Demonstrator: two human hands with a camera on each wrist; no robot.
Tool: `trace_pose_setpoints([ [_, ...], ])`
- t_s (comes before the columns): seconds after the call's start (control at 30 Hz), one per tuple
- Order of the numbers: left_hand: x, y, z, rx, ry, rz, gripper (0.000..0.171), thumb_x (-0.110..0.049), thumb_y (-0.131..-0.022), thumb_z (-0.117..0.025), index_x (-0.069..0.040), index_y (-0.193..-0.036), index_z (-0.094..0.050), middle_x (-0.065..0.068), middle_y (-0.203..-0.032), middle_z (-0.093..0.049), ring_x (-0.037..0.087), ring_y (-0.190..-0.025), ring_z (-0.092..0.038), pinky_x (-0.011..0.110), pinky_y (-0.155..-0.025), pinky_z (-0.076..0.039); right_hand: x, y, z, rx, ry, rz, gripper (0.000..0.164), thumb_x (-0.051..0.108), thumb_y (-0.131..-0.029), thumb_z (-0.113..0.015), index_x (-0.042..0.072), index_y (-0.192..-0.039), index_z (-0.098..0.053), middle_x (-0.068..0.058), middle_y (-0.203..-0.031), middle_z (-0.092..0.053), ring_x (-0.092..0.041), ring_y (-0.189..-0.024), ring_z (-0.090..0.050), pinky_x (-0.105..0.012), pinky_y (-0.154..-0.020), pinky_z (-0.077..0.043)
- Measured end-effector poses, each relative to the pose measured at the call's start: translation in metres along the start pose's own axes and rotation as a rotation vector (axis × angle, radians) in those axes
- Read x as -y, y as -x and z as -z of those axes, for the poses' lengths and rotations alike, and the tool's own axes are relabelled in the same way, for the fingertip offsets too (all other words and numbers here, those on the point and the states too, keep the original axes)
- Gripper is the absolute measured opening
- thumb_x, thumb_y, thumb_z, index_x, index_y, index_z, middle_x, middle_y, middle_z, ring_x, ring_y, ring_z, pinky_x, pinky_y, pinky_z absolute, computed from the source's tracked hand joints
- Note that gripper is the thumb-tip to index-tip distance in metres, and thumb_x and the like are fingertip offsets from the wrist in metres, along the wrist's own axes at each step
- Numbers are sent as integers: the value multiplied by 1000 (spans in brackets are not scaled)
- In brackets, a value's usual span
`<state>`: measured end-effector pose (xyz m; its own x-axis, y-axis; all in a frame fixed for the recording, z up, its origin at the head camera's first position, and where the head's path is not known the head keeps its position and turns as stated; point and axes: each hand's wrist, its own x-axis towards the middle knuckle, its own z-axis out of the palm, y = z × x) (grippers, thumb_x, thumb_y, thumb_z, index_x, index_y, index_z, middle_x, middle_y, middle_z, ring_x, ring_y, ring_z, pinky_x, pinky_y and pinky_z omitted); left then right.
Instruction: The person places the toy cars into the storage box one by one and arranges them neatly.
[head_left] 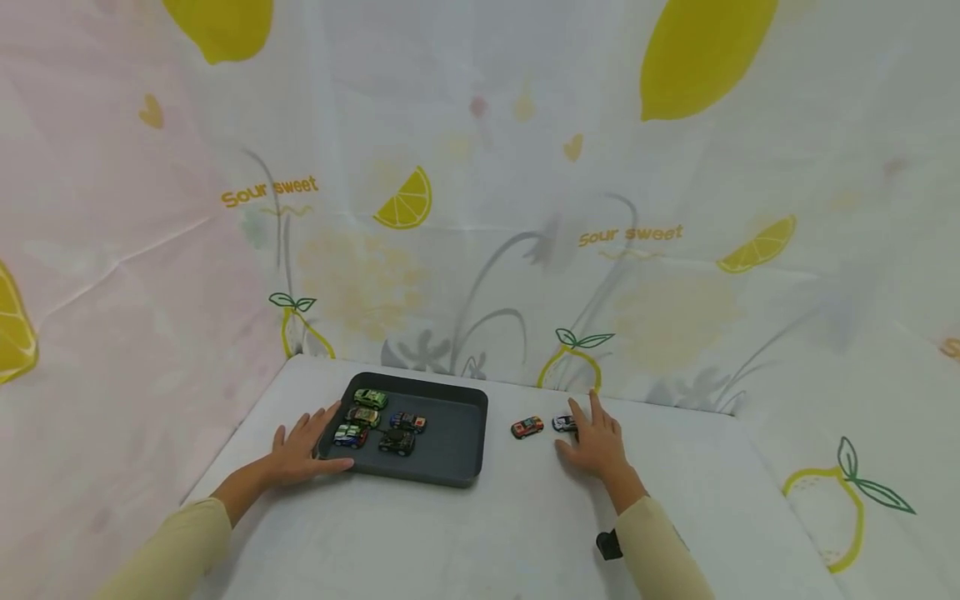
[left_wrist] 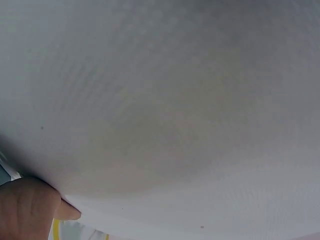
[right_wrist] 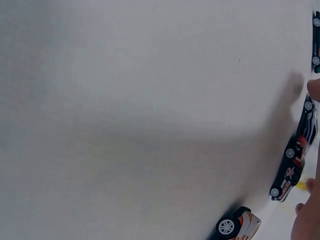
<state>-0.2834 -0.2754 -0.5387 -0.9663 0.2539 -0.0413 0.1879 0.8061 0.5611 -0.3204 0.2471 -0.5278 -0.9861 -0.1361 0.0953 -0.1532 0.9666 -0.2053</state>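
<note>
My left hand [head_left: 303,450] lies with spread fingers along the left rim of a dark grey tray [head_left: 450,450], its thumb at the front left corner. A bit of this hand [left_wrist: 27,210] shows low in the left wrist view. My right hand [head_left: 600,446] reaches over a white-and-dark toy car [head_left: 564,423], fingers extended and partly hiding it. Just left of that car sits an orange-red toy car [head_left: 527,427]. At the right wrist view's edge, a fingertip [right_wrist: 313,89] is right by a dark toy car's end [right_wrist: 308,107].
Several toy cars, among them a green one [head_left: 371,399] and a black one [head_left: 397,442], sit in the tray's left half. Another toy car [right_wrist: 245,227] shows low in the right wrist view. Lemon-printed cloth [head_left: 480,275] hangs behind the white table [head_left: 420,542]. A black object [head_left: 608,546] is beside the right sleeve.
</note>
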Motion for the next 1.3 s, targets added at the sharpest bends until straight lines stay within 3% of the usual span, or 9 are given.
trace_pose_setpoints([
  [0.4, 5, 0, 0, -1, -7, 19, 106, -65, -81, -68, -27, -160, -8, 33, -159, -16, 60, -143, -8, 78, -104, 3, -8, -6, -3, 8, 23, -18, 78, 47, -90, -68, 9, -151, -37, -32, -158, -14, -53, -137, -33, -67, -108, -27],
  [0.57, 3, 4, 3, -21, 6, 9, 105, -59, -80, -71, -20, -159, -13, 36, -157, -19, 62, -141, -11, 80, -102, 1, -5, -14, -5, -17, 27, 15, 64, 42, -89, -71, 10, -141, -50, -33, -151, -26, -53, -133, -36, -67, -105, -29],
  [0.7, 0, 5, 2, -25, 21, 2, 104, -58, -80, -71, -21, -159, -14, 35, -157, -21, 62, -141, -13, 80, -102, 1, -1, -20, -6, -13, 14, -32, 50, 38, -91, -70, 8, -130, -60, -32, -145, -37, -52, -131, -38, -66, -103, -32],
  [0.8, 0, 3, 1, -28, 29, -10, 104, -57, -81, -72, -23, -159, -13, 36, -157, -20, 62, -141, -13, 79, -103, 2, 3, -24, -7, 6, 7, -104, 46, 37, -93, -68, 7, -127, -64, -29, -137, -48, -49, -127, -44, -63, -100, -35],
  [0.93, 4, 3, -1, -20, 17, 10, 105, -58, -81, -70, -23, -160, -11, 33, -159, -18, 60, -143, -9, 79, -104, 3, 9, -29, 2, 37, 16, -124, 45, 37, -92, -69, 6, -125, -67, -23, -122, -59, -43, -114, -53, -60, -95, -39],
  [1.13, 2, 5, 8, -2, -12, 35, 105, -60, -81, -70, -20, -159, -11, 31, -160, -16, 59, -144, -8, 78, -105, 2, 19, -36, 11, 97, 29, -114, 46, 36, -91, -70, 3, -124, -67, -22, -117, -62, -41, -110, -54, -58, -94, -43],
  [1.3, 0, -1, 3, 19, -8, 48, 107, -64, -80, -69, -21, -160, -10, 31, -161, -15, 58, -145, -8, 78, -106, 2, 13, -36, 8, 115, 75, -114, 47, 35, -90, -72, -1, -120, -69, -22, -112, -65, -40, -105, -59, -56, -89, -47],
])
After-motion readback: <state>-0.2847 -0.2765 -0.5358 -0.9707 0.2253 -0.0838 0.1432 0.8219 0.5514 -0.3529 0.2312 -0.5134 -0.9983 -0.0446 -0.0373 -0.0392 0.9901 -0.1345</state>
